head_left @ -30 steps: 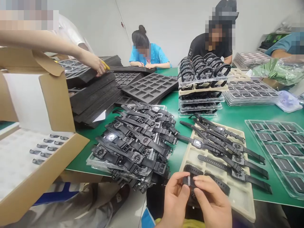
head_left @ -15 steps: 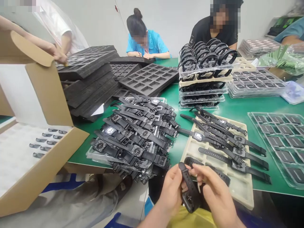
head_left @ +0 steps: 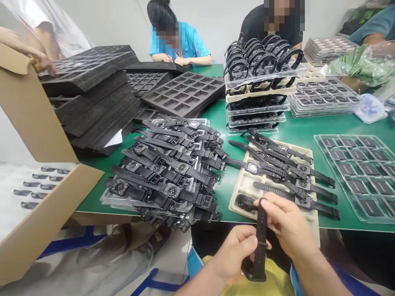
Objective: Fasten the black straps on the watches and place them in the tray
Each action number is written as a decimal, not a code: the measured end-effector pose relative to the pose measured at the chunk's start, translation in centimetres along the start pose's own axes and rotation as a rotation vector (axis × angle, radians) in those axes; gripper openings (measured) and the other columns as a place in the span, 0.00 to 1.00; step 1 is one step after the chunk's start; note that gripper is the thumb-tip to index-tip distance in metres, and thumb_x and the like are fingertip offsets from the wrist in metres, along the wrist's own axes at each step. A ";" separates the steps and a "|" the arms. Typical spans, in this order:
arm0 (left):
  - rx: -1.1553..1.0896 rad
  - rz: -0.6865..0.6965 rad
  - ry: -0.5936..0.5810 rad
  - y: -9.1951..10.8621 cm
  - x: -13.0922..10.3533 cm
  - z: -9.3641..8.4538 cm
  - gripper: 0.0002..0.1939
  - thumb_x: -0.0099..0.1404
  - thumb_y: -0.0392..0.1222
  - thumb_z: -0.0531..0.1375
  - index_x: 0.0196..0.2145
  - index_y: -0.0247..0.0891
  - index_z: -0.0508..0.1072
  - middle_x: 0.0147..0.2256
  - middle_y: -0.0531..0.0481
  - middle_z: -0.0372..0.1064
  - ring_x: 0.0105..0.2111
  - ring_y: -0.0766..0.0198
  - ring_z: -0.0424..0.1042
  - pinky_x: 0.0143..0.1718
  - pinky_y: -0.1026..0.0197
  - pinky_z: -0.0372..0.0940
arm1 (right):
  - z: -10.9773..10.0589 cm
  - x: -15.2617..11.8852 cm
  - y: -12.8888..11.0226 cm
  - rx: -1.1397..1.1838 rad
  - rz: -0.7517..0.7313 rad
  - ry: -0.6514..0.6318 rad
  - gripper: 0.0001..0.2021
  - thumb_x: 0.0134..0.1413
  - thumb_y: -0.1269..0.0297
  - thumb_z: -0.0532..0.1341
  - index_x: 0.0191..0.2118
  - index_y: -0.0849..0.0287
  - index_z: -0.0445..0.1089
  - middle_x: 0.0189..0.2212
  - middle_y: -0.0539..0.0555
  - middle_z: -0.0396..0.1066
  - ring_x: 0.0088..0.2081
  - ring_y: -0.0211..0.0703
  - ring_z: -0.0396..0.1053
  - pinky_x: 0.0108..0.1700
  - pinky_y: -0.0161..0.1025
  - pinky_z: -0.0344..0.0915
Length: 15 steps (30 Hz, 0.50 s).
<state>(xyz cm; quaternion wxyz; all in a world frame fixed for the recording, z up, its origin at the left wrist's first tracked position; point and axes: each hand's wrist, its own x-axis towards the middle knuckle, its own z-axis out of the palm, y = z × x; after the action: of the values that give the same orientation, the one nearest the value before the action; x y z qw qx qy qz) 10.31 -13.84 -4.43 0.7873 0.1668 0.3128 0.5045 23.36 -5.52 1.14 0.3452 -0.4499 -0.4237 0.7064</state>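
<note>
Head view: one black watch [head_left: 261,234], held just nearside of one beige tray [head_left: 246,183]; long axis runs towards the tray. Left hand [head_left: 236,251] curled closed about its middle; right hand [head_left: 285,222], nearly closed, pinches its tray-side end.

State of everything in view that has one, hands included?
Left bare hand: gripping the held watch's strap
Right bare hand: pinching the strap's upper end
Black-strapped watch: held, strap end up
Cream plastic tray: partly covered by watches
Heap of black watches: unboxed, straps extended
Watches on stacked clear trays: straps looped
Brown cardboard box: open
Clear plastic tray at right: holding dark squares
</note>
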 end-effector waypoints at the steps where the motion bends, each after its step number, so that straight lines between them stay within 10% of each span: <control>1: -0.009 -0.010 0.002 -0.3 0.0 0.0 0.30 0.54 0.64 0.75 0.29 0.28 0.81 0.19 0.54 0.64 0.18 0.74 0.57 0.22 0.68 0.49 | 0.1 0.1 -0.2 0.013 0.013 0.044 0.21 0.54 0.43 0.73 0.32 0.60 0.79 0.21 0.45 0.60 0.20 0.30 0.54 0.19 0.28 0.49; 15: -0.095 -0.009 0.029 -1.2 -0.1 0.3 0.30 0.52 0.67 0.74 0.26 0.32 0.80 0.16 0.55 0.62 0.17 0.73 0.57 0.23 0.67 0.53 | 0.9 0.8 -0.6 0.081 0.008 0.130 0.25 0.51 0.40 0.75 0.35 0.58 0.74 0.15 0.42 0.63 0.16 0.29 0.59 0.16 0.24 0.56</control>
<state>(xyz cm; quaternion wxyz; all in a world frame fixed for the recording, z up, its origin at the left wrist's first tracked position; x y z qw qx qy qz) 11.30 -14.48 -4.89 0.7918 0.1205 0.3009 0.5177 22.31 -4.83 1.61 0.3872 -0.4819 -0.3696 0.6938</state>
